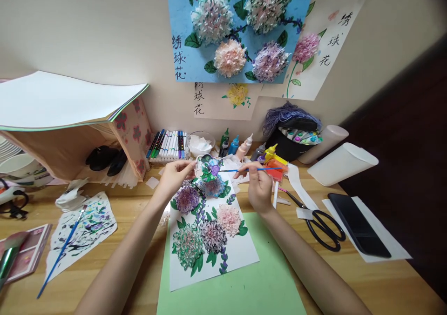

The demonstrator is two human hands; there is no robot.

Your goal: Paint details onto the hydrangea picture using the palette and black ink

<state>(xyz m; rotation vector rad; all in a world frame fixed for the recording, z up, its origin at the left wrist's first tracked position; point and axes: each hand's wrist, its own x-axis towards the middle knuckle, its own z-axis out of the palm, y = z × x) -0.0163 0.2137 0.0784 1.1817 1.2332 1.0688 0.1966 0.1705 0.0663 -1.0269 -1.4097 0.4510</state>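
My left hand [178, 177] pinches the edge of a small paint-smeared palette [210, 168], held above the top of a white sheet [240, 254]. In my right hand [259, 187] is a thin blue paintbrush [230, 170], its tip at the palette's right side. Raised paper flowers in purple, blue, pink and green, with painted green leaves, cover much of the sheet. The sheet lies on a larger green paper [268, 282]. Part of the blue flower [212, 187] sits just below the palette.
Scissors [324, 226] and a phone [359, 224] lie at right. Paint bottles [244, 146], markers [169, 143] and a bowl [201, 143] stand along the wall. Another brush [64, 247] rests on a stained tissue [98, 217] at left, near a pink box [134, 138].
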